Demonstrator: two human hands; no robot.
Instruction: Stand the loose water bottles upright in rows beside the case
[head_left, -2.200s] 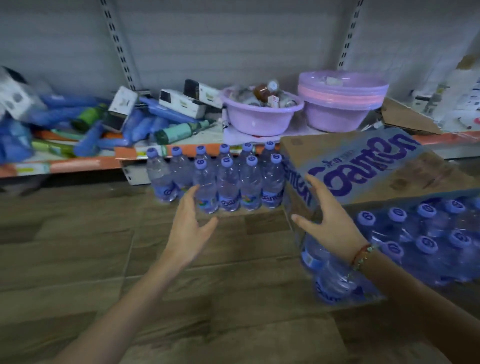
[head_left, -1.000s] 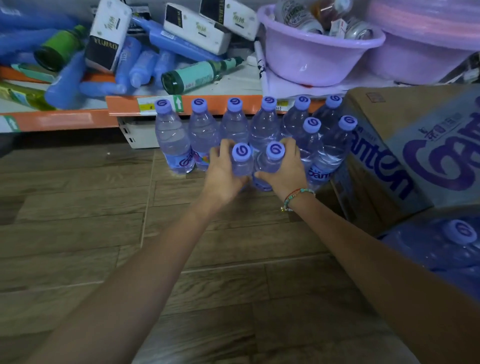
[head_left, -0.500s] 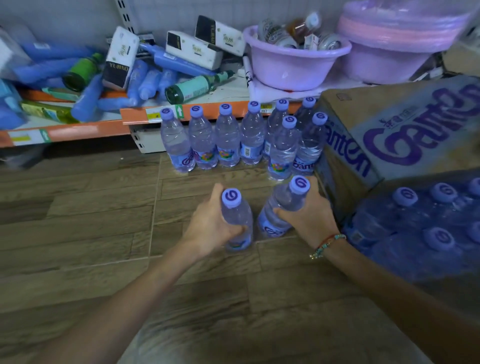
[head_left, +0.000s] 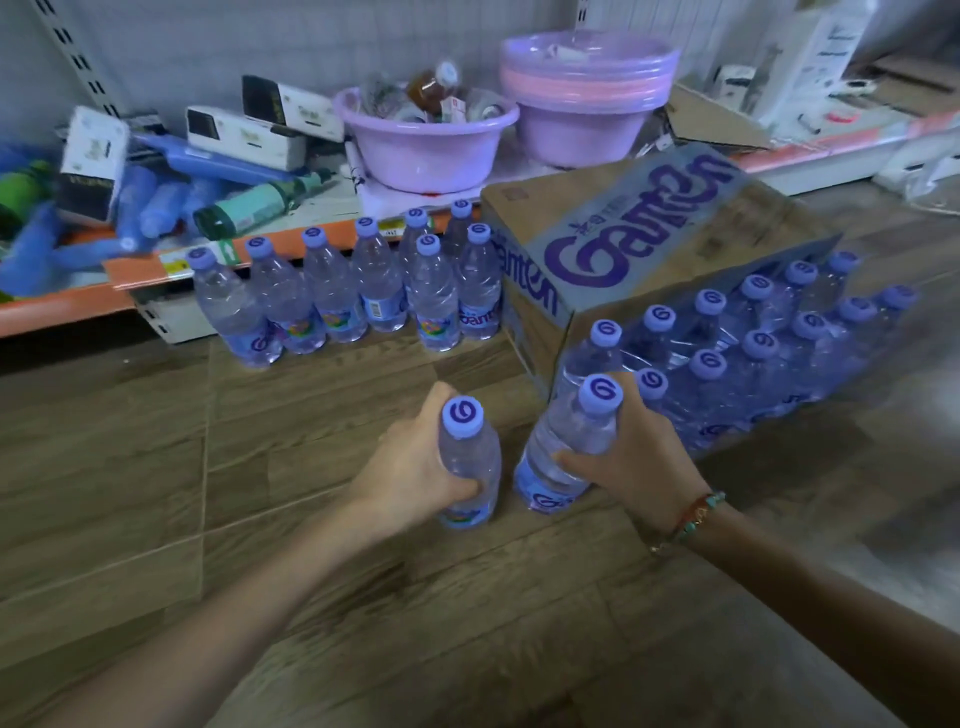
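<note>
Wood-plank floor (head_left: 130, 467) w/ a cardboard case (head_left: 639, 249) on the right, a shrink-wrapped pack (head_left: 769, 353) leaning against its front. Standing bottles (head_left: 332, 291) line up left of the case, below the shelf edge (head_left: 78, 296). Left hand (head_left: 415, 467) wraps one bottle (head_left: 470, 462), upright; right hand (head_left: 636, 457) clasps another bottle (head_left: 566, 447), tilted, its base prob. near the floor.

1. The wooden floor (head_left: 156, 467) carries everything near me.
2. Standing bottles (head_left: 332, 291) sit in rows on it, against the shelf base.
3. Just right of them rests a cardboard case (head_left: 649, 244) (purple lettering on top).
4. A shrink-wrapped pack of bottles (head_left: 769, 353) lies in front of the case, touching it.
5. The low shelf (head_left: 67, 306) behind holds clutter and basins (head_left: 426, 150).
</note>
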